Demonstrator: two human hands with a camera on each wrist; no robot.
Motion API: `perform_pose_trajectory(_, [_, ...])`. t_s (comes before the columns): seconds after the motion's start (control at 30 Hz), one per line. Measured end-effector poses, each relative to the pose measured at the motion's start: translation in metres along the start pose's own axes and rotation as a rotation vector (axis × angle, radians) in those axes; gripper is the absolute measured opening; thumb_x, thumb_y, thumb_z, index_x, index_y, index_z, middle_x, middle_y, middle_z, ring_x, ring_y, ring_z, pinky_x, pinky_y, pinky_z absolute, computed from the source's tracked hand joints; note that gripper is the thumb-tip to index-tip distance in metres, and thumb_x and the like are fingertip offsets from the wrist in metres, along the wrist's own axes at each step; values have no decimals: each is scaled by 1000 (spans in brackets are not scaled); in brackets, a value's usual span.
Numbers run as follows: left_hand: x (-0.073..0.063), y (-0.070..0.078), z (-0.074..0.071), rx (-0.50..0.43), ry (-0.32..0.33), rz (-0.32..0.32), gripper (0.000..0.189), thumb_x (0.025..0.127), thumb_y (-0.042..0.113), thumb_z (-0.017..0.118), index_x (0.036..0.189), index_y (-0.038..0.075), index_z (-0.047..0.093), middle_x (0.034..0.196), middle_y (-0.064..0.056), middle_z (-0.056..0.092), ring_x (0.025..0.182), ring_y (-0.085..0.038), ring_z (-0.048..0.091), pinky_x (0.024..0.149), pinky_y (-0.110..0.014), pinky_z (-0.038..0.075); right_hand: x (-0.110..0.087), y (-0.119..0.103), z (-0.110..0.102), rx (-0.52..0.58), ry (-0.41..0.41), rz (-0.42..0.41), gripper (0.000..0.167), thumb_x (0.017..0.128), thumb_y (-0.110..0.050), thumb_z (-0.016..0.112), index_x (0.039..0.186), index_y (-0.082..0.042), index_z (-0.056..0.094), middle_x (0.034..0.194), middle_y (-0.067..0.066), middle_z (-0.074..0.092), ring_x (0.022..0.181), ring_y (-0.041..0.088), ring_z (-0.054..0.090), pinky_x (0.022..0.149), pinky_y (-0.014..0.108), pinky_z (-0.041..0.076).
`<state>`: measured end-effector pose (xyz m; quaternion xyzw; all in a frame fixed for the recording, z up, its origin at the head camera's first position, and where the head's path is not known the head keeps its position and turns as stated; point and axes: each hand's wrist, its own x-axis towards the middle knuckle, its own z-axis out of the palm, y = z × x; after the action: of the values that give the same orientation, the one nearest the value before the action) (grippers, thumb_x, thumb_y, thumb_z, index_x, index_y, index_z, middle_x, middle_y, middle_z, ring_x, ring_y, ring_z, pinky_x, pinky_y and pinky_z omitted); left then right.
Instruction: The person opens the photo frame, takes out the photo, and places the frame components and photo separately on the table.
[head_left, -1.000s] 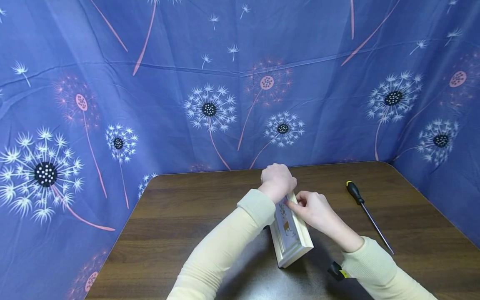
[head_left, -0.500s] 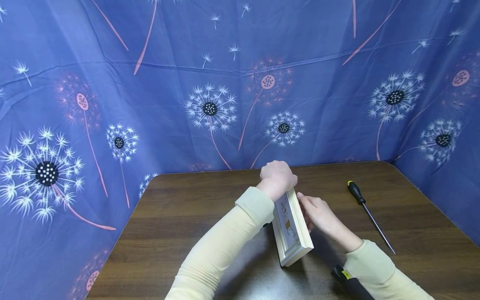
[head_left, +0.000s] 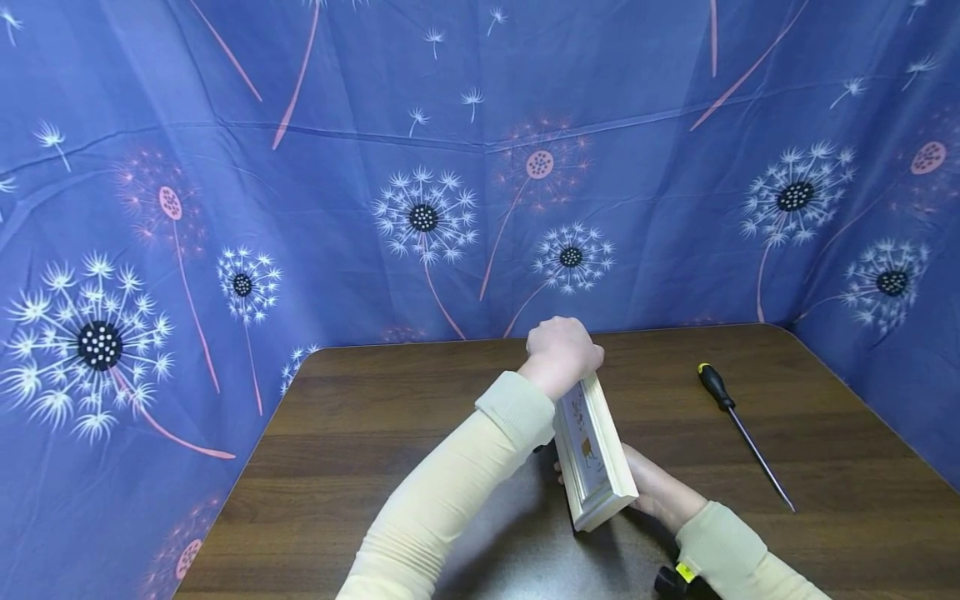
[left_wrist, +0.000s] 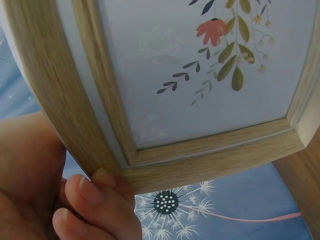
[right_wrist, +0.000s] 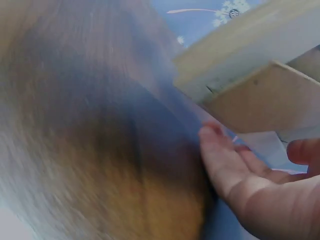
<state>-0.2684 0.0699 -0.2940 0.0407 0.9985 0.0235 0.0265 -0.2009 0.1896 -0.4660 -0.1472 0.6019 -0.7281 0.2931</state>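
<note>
A light wood picture frame point(head_left: 617, 454) stands tilted on the table, its floral print facing left in the head view. My left hand point(head_left: 562, 354) grips its top end; in the left wrist view the fingers of that hand point(left_wrist: 100, 205) curl at a corner beside the print point(left_wrist: 210, 75). Behind the frame is my right hand point(head_left: 660, 487), mostly hidden, with fingertips showing past the frame's left edge. In the right wrist view, the right hand point(right_wrist: 265, 195) has its fingers extended near the frame's brown back panel point(right_wrist: 265, 100); whether they touch it, I cannot tell.
On the right of the brown wooden table point(head_left: 375, 417) lies a screwdriver point(head_left: 720, 392) with a black and yellow handle. A blue dandelion-print cloth point(head_left: 337, 208) hangs behind and beside the table. A black device with a yellow mark point(head_left: 671, 581) sits under the right sleeve.
My right hand has left the frame's upper right edge, dropping down and behind it. My left hand keeps its grip, and the frame has shifted slightly right.
</note>
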Motion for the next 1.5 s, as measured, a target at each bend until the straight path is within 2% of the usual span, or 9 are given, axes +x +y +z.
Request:
perform_pose_trajectory(0.13, [0, 0, 0, 0, 4, 5, 38, 85, 55, 53, 76, 21, 65, 78, 5, 60, 64, -12, 55, 51, -28, 45, 5, 0, 3, 266, -176, 45, 79, 89, -46, 54, 139, 7, 23, 119, 17, 56, 109, 28, 58, 95, 43, 46])
perform_pose_trajectory(0.23, [1, 1, 0, 1, 3, 6, 38, 86, 55, 52, 75, 21, 65, 77, 5, 59, 63, -11, 55, 50, -28, 45, 6, -3, 8, 345, -192, 86, 74, 82, -47, 63, 130, 5, 38, 117, 13, 58, 109, 25, 58, 99, 41, 44])
perform_pose_trajectory(0.43, [3, 0, 3, 1, 8, -16, 39, 85, 56, 54, 86, 20, 68, 83, 4, 62, 66, -12, 55, 51, -29, 45, 5, -9, 19, 349, -96, 142, 79, 74, -52, 66, 129, -1, 40, 115, 8, 56, 108, 21, 56, 101, 46, 40])
perform_pose_trajectory(0.63, [4, -2, 7, -8, 1, -26, 40, 85, 56, 54, 85, 19, 68, 79, 4, 61, 63, -12, 55, 49, -28, 44, 7, -6, 21, 334, -35, 168, 86, 75, -55, 63, 132, 3, 35, 112, 8, 55, 105, 21, 55, 100, 47, 41])
perform_pose_trajectory(0.83, [7, -5, 6, -29, 9, -31, 40, 84, 56, 54, 89, 19, 68, 84, 4, 63, 66, -13, 55, 52, -29, 45, 7, -9, 18, 337, -81, 143, 84, 80, -50, 62, 134, 7, 32, 113, 10, 55, 106, 22, 55, 100, 47, 42])
perform_pose_trajectory(1.03, [10, -9, 7, -67, 12, -27, 38, 83, 55, 54, 85, 19, 67, 85, 3, 64, 67, -13, 56, 53, -29, 44, 8, -7, 12, 347, -86, 128, 95, 74, -48, 68, 137, 9, 26, 116, 12, 53, 107, 23, 55, 99, 48, 42])
perform_pose_trajectory(1.13, [12, -12, 8, -86, 18, -21, 39, 83, 55, 54, 87, 18, 68, 88, 2, 65, 70, -13, 58, 55, -30, 46, 8, -4, 10, 359, -71, 132, 86, 78, -42, 65, 137, 9, 27, 116, 12, 54, 106, 24, 56, 99, 47, 42])
perform_pose_trajectory(1.3, [15, -18, 9, -98, 17, -22, 47, 83, 57, 54, 100, 16, 69, 96, 0, 67, 76, -14, 60, 56, -30, 48, 8, -2, 8, 388, -55, 139, 47, 96, -23, 45, 132, 6, 37, 114, 13, 58, 105, 26, 59, 98, 46, 43])
perform_pose_trajectory(1.5, [17, -28, 10, -119, -5, -11, 51, 83, 59, 53, 104, 15, 69, 101, -2, 68, 81, -16, 64, 57, -32, 49, 9, -4, 9, 366, 15, 161, 40, 101, -16, 34, 133, 8, 34, 112, 13, 58, 102, 25, 60, 96, 46, 45])
